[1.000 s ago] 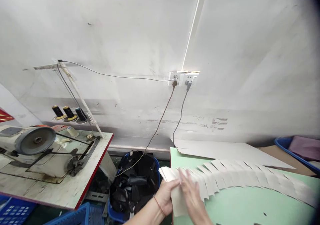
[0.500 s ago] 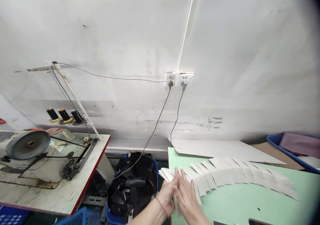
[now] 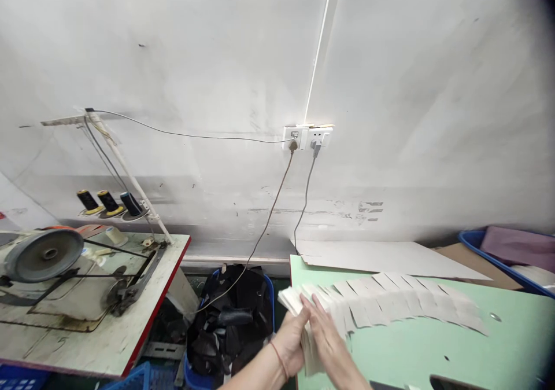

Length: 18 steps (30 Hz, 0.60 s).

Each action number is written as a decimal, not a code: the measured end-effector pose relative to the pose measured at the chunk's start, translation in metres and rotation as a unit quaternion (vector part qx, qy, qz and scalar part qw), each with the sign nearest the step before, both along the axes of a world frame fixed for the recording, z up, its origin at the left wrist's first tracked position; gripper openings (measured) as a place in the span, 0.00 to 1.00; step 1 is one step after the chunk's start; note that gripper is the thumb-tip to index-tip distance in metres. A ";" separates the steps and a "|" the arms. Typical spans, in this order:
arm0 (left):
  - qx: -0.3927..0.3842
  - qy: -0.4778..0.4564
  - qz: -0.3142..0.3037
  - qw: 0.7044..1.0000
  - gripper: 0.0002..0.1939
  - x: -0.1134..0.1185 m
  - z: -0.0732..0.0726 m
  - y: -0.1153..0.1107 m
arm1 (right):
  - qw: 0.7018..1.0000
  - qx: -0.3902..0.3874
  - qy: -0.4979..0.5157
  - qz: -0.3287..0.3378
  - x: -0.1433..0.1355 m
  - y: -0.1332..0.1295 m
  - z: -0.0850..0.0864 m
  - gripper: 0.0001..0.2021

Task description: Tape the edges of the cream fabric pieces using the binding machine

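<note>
A stack of thin off-white cut pieces (image 3: 313, 356) stands on edge between my two hands, at the near left corner of the green table. I cannot tell whether they are cloth or paper. My left hand (image 3: 292, 343) grips the stack from the left, its thumb along the near side. Against the right side of the stack lies my right hand (image 3: 325, 338), fingers stretched out and its thumb hidden. From the hands, a curved row of overlapping pieces (image 3: 399, 300) fans out to the right on the table (image 3: 403, 355).
A white board (image 3: 368, 257) lies along the wall. Behind it at right is a blue bin (image 3: 472, 241) with purplish material. On the left stands a sewing machine (image 3: 47, 286) with black thread spools (image 3: 108, 203). A blue basket of black scraps (image 3: 236, 320) sits between the tables.
The fanned row's right end has moved left, uncovering a small metal disc on the table. More pieces are bunched between my hands, which stay at nearly the same spot.
</note>
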<state>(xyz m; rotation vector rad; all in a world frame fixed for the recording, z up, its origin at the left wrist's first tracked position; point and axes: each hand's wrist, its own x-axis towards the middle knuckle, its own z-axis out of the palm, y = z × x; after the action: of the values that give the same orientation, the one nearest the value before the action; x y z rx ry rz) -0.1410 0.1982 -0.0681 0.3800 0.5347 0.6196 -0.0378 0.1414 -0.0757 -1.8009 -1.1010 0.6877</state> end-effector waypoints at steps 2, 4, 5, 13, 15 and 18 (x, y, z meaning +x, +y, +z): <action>0.000 -0.037 -0.014 0.999 0.33 0.000 0.000 -0.001 | 0.999 -0.008 -0.025 0.043 -0.005 -0.001 0.003 0.30; 0.003 -0.047 -0.013 0.999 0.31 -0.001 0.001 -0.002 | 0.999 -0.014 -0.022 0.021 0.001 0.001 0.001 0.31; 0.007 -0.049 -0.013 0.999 0.31 -0.002 0.003 -0.003 | 1.000 -0.016 -0.014 -0.005 0.007 0.003 -0.002 0.32; 0.002 0.021 0.001 1.000 0.31 -0.007 -0.002 0.000 | 0.997 -0.019 0.039 -0.070 0.013 0.004 -0.008 0.37; -0.016 0.022 0.001 1.000 0.31 -0.004 -0.008 0.000 | 0.999 -0.014 0.029 -0.026 -0.002 0.002 -0.003 0.34; -0.016 -0.026 -0.017 0.999 0.29 -0.003 -0.012 -0.002 | 1.000 -0.014 0.002 0.019 -0.009 0.002 0.000 0.31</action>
<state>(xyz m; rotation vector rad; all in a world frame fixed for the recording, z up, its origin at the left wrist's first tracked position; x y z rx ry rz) -0.1436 0.1962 -0.0805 0.3402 0.4863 0.5856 -0.0470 0.1431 -0.0757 -1.8049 -1.1311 0.7327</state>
